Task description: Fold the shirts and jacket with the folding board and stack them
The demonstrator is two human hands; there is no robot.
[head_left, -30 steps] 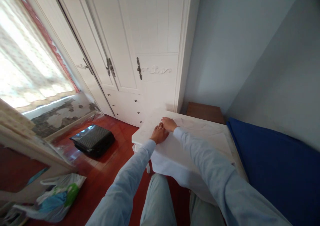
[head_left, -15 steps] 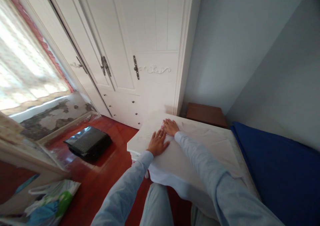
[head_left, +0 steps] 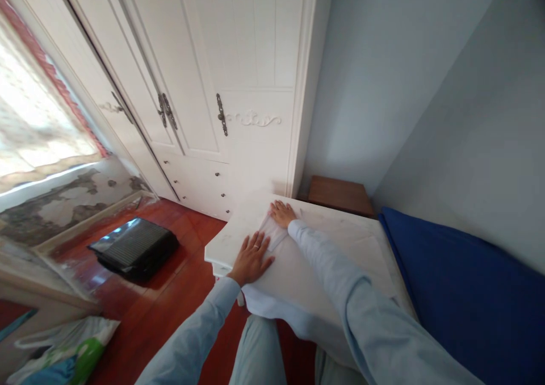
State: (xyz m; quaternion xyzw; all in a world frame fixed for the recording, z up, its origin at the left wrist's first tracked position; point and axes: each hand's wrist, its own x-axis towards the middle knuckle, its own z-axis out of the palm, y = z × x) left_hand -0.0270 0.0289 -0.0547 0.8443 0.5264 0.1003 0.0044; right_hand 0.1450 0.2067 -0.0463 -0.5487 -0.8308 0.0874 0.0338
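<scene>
A white cloth [head_left: 317, 266] is spread over a white table [head_left: 225, 240] in front of me and hangs down past its near edge. My left hand [head_left: 251, 258] lies flat near the cloth's left edge, fingers spread, a ring on one finger. Farther back, my right hand [head_left: 281, 213] rests flat on the cloth near the far edge of the tabletop. A folded-over flap of the cloth shows between the two hands. Neither hand grips anything.
A white wardrobe [head_left: 255, 50] stands behind the table. Beside it is a brown wooden box-like piece [head_left: 340, 195]. Dark blue fabric [head_left: 468, 283] lies to the right. On the red floor at left are a black case-like object [head_left: 134, 249] and a plastic bag [head_left: 91, 339].
My left hand has slid toward me and left, away from the right hand, which stays near the far edge. The view has shifted slightly to the right.
</scene>
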